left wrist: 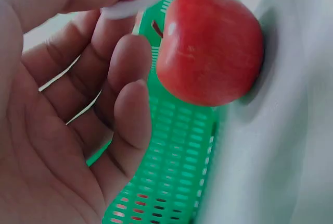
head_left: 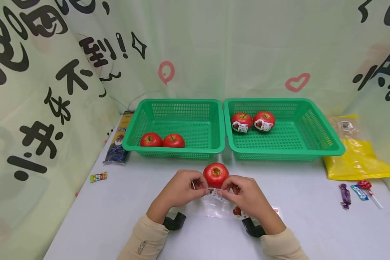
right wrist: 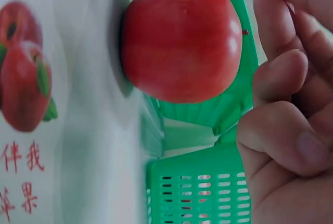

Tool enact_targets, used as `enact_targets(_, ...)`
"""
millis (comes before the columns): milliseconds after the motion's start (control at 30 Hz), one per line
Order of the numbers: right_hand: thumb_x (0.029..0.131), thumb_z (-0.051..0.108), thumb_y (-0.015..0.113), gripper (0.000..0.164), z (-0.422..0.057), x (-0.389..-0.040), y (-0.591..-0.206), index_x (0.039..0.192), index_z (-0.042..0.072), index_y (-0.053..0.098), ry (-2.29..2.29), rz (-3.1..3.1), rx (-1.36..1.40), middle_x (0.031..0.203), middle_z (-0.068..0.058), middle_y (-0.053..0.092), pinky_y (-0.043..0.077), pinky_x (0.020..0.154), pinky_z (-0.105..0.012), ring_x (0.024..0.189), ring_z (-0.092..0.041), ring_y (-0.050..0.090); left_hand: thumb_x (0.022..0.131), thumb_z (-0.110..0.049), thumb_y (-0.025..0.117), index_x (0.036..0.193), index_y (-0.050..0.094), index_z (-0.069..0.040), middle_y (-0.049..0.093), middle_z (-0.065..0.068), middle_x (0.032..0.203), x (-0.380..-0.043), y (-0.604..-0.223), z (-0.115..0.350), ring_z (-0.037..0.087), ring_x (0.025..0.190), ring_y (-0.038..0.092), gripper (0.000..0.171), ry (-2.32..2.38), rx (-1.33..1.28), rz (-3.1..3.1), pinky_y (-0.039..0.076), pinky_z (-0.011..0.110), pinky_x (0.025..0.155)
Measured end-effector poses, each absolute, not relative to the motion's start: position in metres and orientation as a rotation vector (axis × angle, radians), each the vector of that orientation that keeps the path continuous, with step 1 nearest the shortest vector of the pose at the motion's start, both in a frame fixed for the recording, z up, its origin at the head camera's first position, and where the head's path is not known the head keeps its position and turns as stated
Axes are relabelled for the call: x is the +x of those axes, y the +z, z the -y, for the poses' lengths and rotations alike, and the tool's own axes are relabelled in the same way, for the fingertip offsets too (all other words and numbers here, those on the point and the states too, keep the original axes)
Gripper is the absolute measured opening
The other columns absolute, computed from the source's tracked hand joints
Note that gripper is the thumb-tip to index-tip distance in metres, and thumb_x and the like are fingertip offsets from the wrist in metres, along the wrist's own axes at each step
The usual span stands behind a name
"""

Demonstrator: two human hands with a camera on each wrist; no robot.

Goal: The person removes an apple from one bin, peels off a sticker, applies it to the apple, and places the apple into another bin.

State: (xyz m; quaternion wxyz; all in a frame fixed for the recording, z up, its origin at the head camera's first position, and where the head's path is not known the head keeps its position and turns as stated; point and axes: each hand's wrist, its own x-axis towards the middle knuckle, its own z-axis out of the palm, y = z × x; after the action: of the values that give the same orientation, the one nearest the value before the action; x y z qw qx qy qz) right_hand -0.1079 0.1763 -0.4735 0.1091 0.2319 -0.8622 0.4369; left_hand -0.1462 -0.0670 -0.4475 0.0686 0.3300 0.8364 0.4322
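Red apple (head_left: 216, 176) stands stem-up on a white table (head_left: 94, 224), in front of the gap btwn L basket (head_left: 195, 150) & R basket (head_left: 286, 154). Approx. round, so no clear long axis. On its near side, a small white label (head_left: 216, 195) spans btwn L hand (head_left: 189, 186) & R hand (head_left: 244, 192), running roughly L–R; exact tilt hard to tell. L hand pinches the label's L end btwn thumb & finger; R hand pinches its R end. From the fingertips, the apple lies just beyond, toward the table's far edge. Neither hand is plainly nearer: L fingertips by its near-L side, R by its near-R. Whether any touch it, can't tell. Clear film (head_left: 212, 210) lies nearer the table's front edge.
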Motion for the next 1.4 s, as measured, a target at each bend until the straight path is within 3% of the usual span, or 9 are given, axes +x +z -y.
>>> enact_targets(67,0.084,0.010,0.089,0.026,-0.178,-0.109,-0.476,0.084,0.025,0.067,1.294,2.530,0.635,0.072,0.017,0.056,0.038,0.054,-0.018,0.062,0.002,0.043,0.089,-0.010,0.083,0.082,0.072,-0.015,0.065,-0.006,0.075,-0.148,-0.451,0.066,0.002,0.071,0.057,0.014,1.347,0.908,-2.499,0.053,0.021,0.065)
enact_targets(267,0.094,0.013,0.081,0.023,-0.179,-0.112,-0.479,0.090,0.024,0.061,1.314,2.549,0.643,0.076,0.016,0.057,0.036,0.052,-0.018,0.060,-0.003,0.041,0.090,-0.019,0.085,0.083,0.072,-0.015,0.065,-0.005,0.077,-0.147,-0.466,0.060,0.005,0.071,0.055,0.016,1.445,0.786,-2.437,0.050,0.020,0.066)
enact_targets(633,0.087,0.003,0.084,0.028,-0.180,-0.114,-0.481,0.087,0.020,0.062,1.337,2.561,0.599,0.070,0.014,0.055,0.044,0.054,-0.021,0.062,0.001,0.047,0.088,-0.023,0.088,0.086,0.076,-0.014,0.068,-0.005,0.074,-0.150,-0.480,0.059,0.004,0.065,0.054,0.016,1.508,0.641,-2.491,0.048,0.018,0.060)
enact_targets(1133,0.082,0.001,0.087,0.029,-0.178,-0.117,-0.489,0.086,0.017,0.064,1.134,2.505,0.597,0.071,0.013,0.057,0.045,0.055,-0.020,0.064,0.002,0.049,0.084,-0.025,0.091,0.081,0.073,-0.019,0.064,-0.010,0.070,-0.150,-0.486,0.053,0.001,0.061,0.046,0.020,1.359,0.737,-2.824,0.042,0.018,0.056)
enact_targets(1300,0.080,0.005,0.090,0.031,-0.177,-0.117,-0.488,0.095,0.013,0.064,1.053,2.530,0.520,0.078,0.008,0.062,0.046,0.060,-0.021,0.069,-0.006,0.053,0.081,-0.027,0.094,0.093,0.070,-0.016,0.067,-0.005,0.087,-0.150,-0.486,0.050,0.009,0.075,0.059,0.028,1.355,0.698,-2.892,0.053,0.022,0.067)
enact_targets(1400,0.079,0.014,0.093,0.047,-0.177,-0.117,-0.487,0.115,0.007,0.065,1.032,2.593,0.439,0.097,-0.001,0.066,0.051,0.068,-0.027,0.082,-0.014,0.058,0.082,-0.026,0.093,0.118,0.070,-0.011,0.070,0.004,0.119,-0.151,-0.486,0.050,0.020,0.106,0.069,0.046,1.392,0.686,-2.839,0.062,0.031,0.089)
